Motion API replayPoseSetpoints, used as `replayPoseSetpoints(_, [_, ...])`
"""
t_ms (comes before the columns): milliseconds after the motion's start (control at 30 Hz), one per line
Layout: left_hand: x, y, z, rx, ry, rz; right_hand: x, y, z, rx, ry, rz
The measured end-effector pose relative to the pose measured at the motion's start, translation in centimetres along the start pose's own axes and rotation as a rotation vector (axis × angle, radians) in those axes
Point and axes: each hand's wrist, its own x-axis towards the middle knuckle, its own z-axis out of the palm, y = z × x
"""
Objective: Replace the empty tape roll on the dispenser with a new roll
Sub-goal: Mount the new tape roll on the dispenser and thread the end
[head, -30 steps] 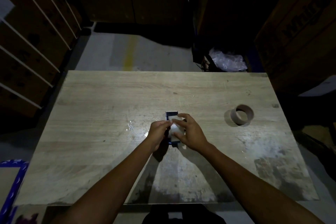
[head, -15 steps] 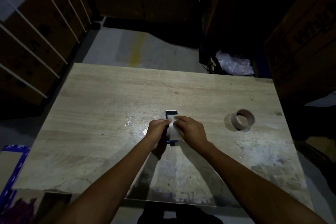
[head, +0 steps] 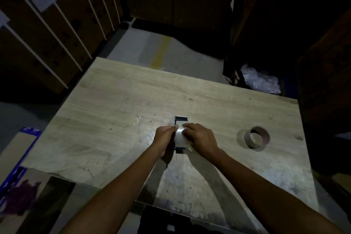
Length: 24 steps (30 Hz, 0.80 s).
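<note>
A blue tape dispenser [head: 181, 119] sits near the middle of the wooden table [head: 117, 112], its toothed blade pointing away from me. A roll of clear tape [head: 179, 137] sits in it. My left hand [head: 164, 137] grips the roll and dispenser from the left. My right hand [head: 199, 137] curls over the roll from the right, fingertips pinching at the tape on top. An empty brown cardboard core [head: 257, 138] lies on the table to the right, apart from both hands.
Cardboard boxes bound with white straps [head: 47, 30] stand to the left. Dark stacked boxes rise at the right, with a crumpled clear plastic bag [head: 260, 81] beyond the table's far right corner. A blue-edged board [head: 17, 157] lies on the floor at the left.
The camera has tilted and shifted, so the table sits skewed in view. Both hands stay on the roll and dispenser; the right fingers have shifted slightly over the roll's top.
</note>
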Motion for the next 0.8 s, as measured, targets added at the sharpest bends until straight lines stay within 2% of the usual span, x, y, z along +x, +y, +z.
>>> replayPoseSetpoints(333, [-1.4, -0.9, 0.9, -0.008, 0.045, 0.017, -0.1, -0.3, -0.4, 0.067, 0.022, -0.009])
replayPoseSetpoints(567, [-1.0, -0.7, 0.8, 0.115, 0.059, 0.054, -0.3, 0.3, -0.4, 0.11, -0.062, -0.039])
replayPoseSetpoints(800, [-0.6, -0.4, 0.5, 0.216, 0.098, 0.104, -0.3, -0.8, -0.3, 0.142, -0.006, 0.031])
